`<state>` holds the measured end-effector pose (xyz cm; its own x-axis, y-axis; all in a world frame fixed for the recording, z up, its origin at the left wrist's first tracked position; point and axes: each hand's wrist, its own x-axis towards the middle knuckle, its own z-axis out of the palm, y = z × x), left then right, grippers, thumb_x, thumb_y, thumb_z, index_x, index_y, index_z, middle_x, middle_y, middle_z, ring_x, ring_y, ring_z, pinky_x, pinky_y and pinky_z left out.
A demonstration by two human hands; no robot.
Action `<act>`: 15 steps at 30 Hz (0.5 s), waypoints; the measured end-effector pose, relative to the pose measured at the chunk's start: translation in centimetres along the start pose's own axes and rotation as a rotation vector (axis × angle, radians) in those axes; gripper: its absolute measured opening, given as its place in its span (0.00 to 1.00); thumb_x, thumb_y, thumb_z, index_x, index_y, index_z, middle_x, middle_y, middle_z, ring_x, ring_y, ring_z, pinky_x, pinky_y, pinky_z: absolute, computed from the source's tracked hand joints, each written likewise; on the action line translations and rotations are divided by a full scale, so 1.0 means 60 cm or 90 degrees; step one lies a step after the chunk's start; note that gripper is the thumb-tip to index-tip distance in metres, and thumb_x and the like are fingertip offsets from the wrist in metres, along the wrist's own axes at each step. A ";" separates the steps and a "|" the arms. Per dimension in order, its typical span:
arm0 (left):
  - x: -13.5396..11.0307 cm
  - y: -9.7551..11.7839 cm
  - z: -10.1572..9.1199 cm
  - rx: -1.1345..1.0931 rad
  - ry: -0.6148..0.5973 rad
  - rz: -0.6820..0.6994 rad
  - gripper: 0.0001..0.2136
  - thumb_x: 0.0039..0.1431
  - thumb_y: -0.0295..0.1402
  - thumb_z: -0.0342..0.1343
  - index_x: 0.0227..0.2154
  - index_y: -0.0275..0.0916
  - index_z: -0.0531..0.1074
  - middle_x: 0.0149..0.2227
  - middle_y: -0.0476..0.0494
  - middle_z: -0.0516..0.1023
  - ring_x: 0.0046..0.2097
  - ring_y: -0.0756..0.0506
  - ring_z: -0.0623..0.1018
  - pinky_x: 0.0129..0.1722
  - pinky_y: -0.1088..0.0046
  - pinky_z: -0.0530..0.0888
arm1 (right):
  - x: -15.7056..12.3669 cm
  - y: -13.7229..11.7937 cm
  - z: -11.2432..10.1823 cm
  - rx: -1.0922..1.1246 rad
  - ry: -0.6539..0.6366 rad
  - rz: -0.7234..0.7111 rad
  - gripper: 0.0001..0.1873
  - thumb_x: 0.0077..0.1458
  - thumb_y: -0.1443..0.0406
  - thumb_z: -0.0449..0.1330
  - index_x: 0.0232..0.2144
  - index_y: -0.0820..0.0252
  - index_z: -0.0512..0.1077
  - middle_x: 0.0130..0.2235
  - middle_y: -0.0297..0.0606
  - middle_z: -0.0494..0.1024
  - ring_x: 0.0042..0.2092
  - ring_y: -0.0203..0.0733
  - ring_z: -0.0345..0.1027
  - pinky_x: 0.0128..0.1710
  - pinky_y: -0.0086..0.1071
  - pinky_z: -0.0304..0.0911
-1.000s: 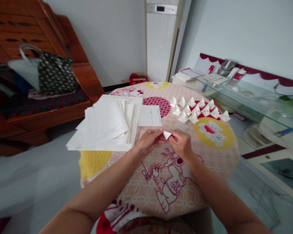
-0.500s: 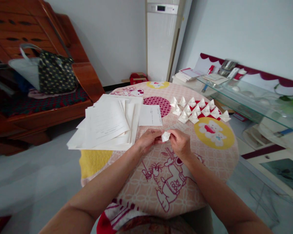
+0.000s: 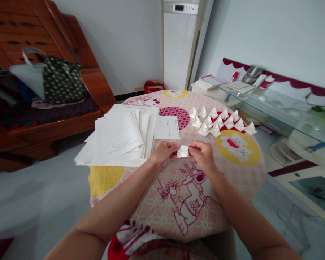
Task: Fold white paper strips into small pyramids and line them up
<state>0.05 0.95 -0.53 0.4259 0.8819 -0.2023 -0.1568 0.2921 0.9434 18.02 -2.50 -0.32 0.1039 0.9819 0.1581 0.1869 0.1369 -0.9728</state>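
A small folded white paper piece (image 3: pixel 183 151) is held between both hands just above the patterned tablecloth (image 3: pixel 178 202). My left hand (image 3: pixel 164 152) pinches its left side and my right hand (image 3: pixel 203 153) pinches its right side. Beyond the hands, several finished folded paper shapes (image 3: pixel 222 122) stand in rows on the cloth. A spread stack of white sheets (image 3: pixel 119 137) lies to the left, with one single sheet (image 3: pixel 167 128) beside it.
A glass shelf unit (image 3: pixel 287 115) with cups and papers runs along the right. At the left, a wooden bench (image 3: pixel 43 119) carries a dotted bag (image 3: pixel 59 81). A white standing air conditioner (image 3: pixel 178 43) is behind the round table.
The folded piece has turned from a tilted pointed shape to a flatter, squarer one held level. Both hands have shifted slightly around it, staying in the same spot.
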 end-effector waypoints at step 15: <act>-0.011 0.017 0.006 0.131 -0.062 0.013 0.20 0.50 0.45 0.68 0.16 0.34 0.72 0.17 0.51 0.69 0.21 0.55 0.65 0.23 0.80 0.65 | 0.002 -0.002 -0.006 0.047 -0.074 0.134 0.13 0.43 0.56 0.68 0.19 0.60 0.76 0.18 0.34 0.75 0.19 0.37 0.68 0.20 0.28 0.63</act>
<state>-0.09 0.55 0.68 0.5108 0.8437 -0.1652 0.0148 0.1835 0.9829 18.37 -2.46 -0.12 0.0186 0.9976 -0.0659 0.1013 -0.0675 -0.9926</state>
